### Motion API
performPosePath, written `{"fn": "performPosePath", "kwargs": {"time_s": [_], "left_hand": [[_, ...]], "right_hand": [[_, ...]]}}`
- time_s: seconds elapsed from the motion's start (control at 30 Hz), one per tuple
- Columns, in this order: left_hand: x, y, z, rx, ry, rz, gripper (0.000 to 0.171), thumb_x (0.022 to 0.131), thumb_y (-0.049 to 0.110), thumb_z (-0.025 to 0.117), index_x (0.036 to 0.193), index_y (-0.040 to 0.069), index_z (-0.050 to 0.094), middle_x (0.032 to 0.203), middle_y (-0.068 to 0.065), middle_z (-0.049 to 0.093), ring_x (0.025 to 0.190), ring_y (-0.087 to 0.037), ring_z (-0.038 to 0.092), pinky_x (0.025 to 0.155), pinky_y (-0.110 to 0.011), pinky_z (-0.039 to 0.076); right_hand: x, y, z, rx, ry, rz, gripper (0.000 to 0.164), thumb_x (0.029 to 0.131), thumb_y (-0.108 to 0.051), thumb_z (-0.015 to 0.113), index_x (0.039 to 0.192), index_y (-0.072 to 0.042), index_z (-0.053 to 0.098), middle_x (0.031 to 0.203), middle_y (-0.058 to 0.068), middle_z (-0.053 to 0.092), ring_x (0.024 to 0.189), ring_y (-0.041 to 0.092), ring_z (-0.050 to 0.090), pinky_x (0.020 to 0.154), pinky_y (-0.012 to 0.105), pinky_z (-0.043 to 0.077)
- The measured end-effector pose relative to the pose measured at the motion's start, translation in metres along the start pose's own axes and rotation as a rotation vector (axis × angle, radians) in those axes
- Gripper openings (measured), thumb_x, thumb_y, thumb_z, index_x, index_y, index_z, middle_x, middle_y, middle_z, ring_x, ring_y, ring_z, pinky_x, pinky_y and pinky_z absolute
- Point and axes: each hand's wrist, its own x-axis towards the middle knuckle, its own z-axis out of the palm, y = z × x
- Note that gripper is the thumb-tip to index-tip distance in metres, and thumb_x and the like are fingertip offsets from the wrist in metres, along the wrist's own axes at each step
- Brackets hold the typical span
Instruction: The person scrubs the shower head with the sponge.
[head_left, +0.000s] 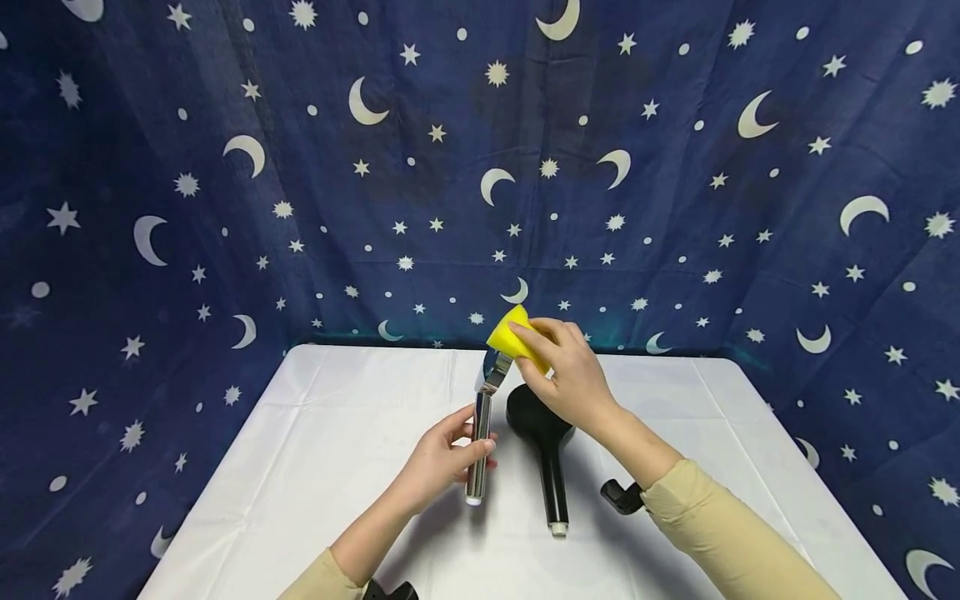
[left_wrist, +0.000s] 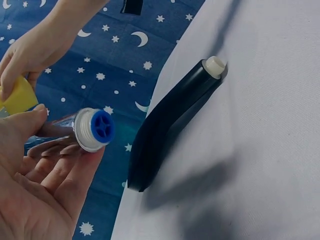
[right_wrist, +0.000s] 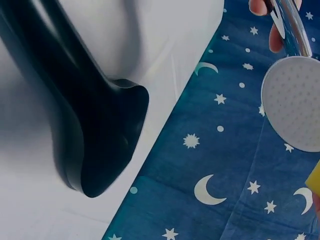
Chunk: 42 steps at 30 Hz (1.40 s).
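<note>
My left hand (head_left: 442, 458) grips a chrome hand shower (head_left: 482, 425) by its handle, holding it up over the table. The white threaded end (left_wrist: 87, 131) with a blue insert shows in the left wrist view. In the right wrist view its round pale spray face (right_wrist: 295, 102), dotted with nozzles, is visible. A yellow sponge (head_left: 513, 335) is pinched between the thumb and fingers of my right hand (head_left: 573, 375), right at the top of the chrome head and partly covering it. Below the right hand lies a black hand shower (head_left: 552, 475), its white connector toward me.
A white cloth covers the table (head_left: 337, 442). Behind and beside it hangs a dark blue curtain (head_left: 450, 183) with moons and stars. Black wrist-worn pieces show at the right forearm (head_left: 660, 467) and the left sleeve (head_left: 326, 579).
</note>
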Motion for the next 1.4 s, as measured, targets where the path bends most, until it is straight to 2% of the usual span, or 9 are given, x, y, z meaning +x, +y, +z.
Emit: {"fn": "performPosePath", "kwargs": {"time_s": [0.2,0.37,0.53,0.67,0.83,1.0,1.17,1.27,1.4], "left_hand": [[0.003,-0.002,-0.001,-0.005,0.041,0.01,0.064,0.096,0.022,0.074,0.154,0.019,0.047,0.114,-0.015,0.066,0.088,-0.037,0.074,0.068,-0.043,0.062],[0.003,-0.003,-0.001,-0.031,0.049,0.006,0.068,0.097,0.026,0.074,0.157,0.015,0.042,0.114,-0.015,0.064,0.09,-0.042,0.074,0.068,-0.044,0.062],[0.003,-0.004,-0.001,-0.034,0.047,0.006,0.058,0.098,0.025,0.073,0.149,0.009,0.05,0.109,-0.016,0.061,0.089,-0.039,0.074,0.068,-0.046,0.063],[0.003,-0.003,0.0,-0.049,0.044,-0.002,0.064,0.097,0.025,0.074,0.153,0.01,0.046,0.112,-0.015,0.062,0.091,-0.041,0.074,0.069,-0.045,0.063],[0.001,-0.002,0.0,-0.061,0.016,-0.011,0.067,0.097,0.024,0.073,0.156,0.016,0.043,0.119,-0.018,0.063,0.094,-0.046,0.072,0.069,-0.043,0.062],[0.0,0.002,-0.001,-0.033,-0.018,-0.005,0.062,0.099,0.024,0.071,0.155,0.021,0.046,0.118,-0.017,0.064,0.093,-0.039,0.073,0.072,-0.044,0.062],[-0.004,0.003,-0.005,-0.021,-0.072,-0.013,0.059,0.101,0.022,0.067,0.156,0.022,0.045,0.123,-0.015,0.064,0.097,-0.041,0.072,0.076,-0.047,0.061],[-0.006,0.003,-0.007,-0.013,-0.1,-0.018,0.059,0.102,0.021,0.066,0.157,0.021,0.044,0.126,-0.018,0.063,0.098,-0.042,0.072,0.076,-0.047,0.061],[-0.007,0.001,-0.009,-0.013,-0.123,-0.019,0.059,0.102,0.022,0.065,0.157,0.021,0.043,0.128,-0.021,0.061,0.098,-0.043,0.072,0.076,-0.046,0.061]], "right_hand": [[-0.008,-0.006,0.004,-0.085,0.03,-0.162,0.048,0.089,-0.021,0.072,0.137,-0.02,0.067,0.131,0.018,0.06,0.109,0.037,0.056,0.089,0.05,0.052],[-0.02,-0.014,0.014,-0.191,-0.026,-0.322,0.052,0.086,-0.02,0.075,0.137,-0.021,0.066,0.132,0.018,0.058,0.108,0.037,0.057,0.091,0.05,0.052],[-0.025,-0.018,0.019,-0.278,-0.049,-0.494,0.056,0.08,-0.018,0.08,0.135,-0.021,0.067,0.129,0.016,0.06,0.106,0.034,0.06,0.09,0.047,0.054],[-0.018,-0.016,0.014,-0.29,-0.021,-0.501,0.053,0.081,-0.017,0.079,0.133,-0.021,0.068,0.13,0.016,0.061,0.106,0.034,0.06,0.09,0.046,0.054],[-0.004,-0.008,0.004,-0.207,0.011,-0.342,0.046,0.087,-0.017,0.07,0.133,-0.022,0.068,0.131,0.017,0.061,0.109,0.037,0.058,0.09,0.051,0.051],[0.009,0.003,-0.001,-0.063,0.014,-0.088,0.042,0.092,-0.019,0.063,0.134,-0.02,0.068,0.129,0.014,0.063,0.109,0.034,0.057,0.09,0.051,0.048],[0.014,0.013,-0.001,0.18,-0.092,0.243,0.041,0.101,-0.023,0.056,0.141,-0.019,0.063,0.13,0.007,0.063,0.113,0.028,0.054,0.092,0.049,0.048],[0.015,0.019,0.001,0.363,-0.17,0.432,0.042,0.105,-0.026,0.051,0.145,-0.016,0.059,0.132,0.01,0.062,0.114,0.029,0.055,0.095,0.05,0.049],[0.012,0.028,0.007,0.55,-0.235,0.629,0.045,0.107,-0.027,0.047,0.149,-0.009,0.053,0.128,0.016,0.062,0.109,0.031,0.058,0.094,0.046,0.049]]}}
